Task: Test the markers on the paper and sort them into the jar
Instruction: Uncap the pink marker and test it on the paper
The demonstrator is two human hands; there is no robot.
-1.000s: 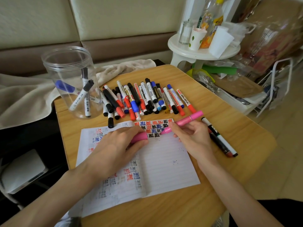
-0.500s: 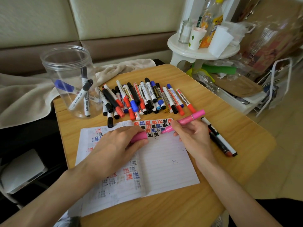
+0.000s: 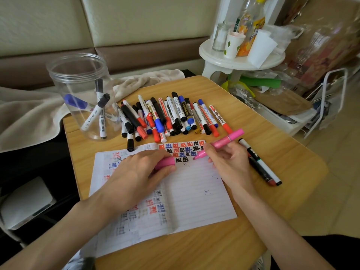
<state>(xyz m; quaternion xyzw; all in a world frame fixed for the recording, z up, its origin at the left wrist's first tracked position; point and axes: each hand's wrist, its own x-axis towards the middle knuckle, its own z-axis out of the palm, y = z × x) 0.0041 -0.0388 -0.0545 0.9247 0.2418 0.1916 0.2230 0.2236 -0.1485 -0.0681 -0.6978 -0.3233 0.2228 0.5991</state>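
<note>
I'm on a single wide-angle head cam, perched above the near edge of the table (image 3: 292,158), tilted forward and down at close range, paper (image 3: 194,191) mid-frame, jar (image 3: 78,90) upper left, sofa back (image 3: 136,22) along the top, white stool (image 3: 214,61) upper right.

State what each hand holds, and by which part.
The right hand pinches the pink marker on its barrel just above the tip; the left hand grips the pink cap round its sides.

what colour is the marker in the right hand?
Pink, body and tip: the marker in the right hand, head view.
</note>
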